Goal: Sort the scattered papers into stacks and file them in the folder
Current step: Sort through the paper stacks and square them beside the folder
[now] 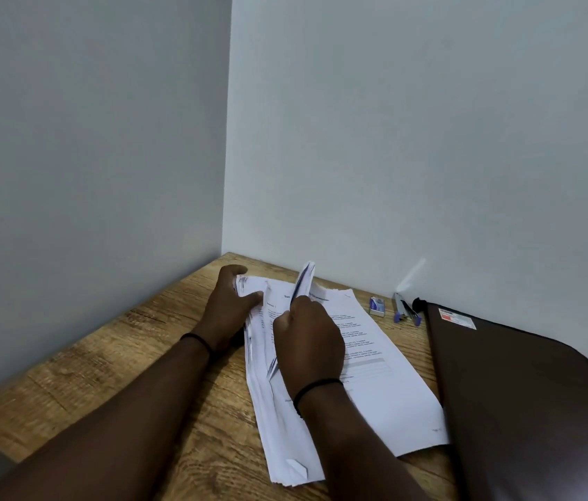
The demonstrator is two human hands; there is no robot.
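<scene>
Paper stack point(368, 385): printed text, too blurred to read; lies mid-desk point(104, 356), its right edge just beside the dark folder point(538, 410) at 3 o'clock. Folder's red-and-white label point(457, 318) illegible. Left hand point(229, 305) grips the stack's 10 o'clock corner. Right hand point(309, 338) pinches lifted sheets point(303, 280) upright. Stapler point(406, 309) and staple box point(376, 306) at 1 o'clock, by the wall.

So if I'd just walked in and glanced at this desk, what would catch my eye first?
Probably the two hands working a stack of printed papers in the middle of the wooden desk: the left hand grips the stack's far left corner while the right hand pinches up a few sheets. Next, the big dark brown folder lying closed on the right, with a small stapler beside the wall.
</scene>
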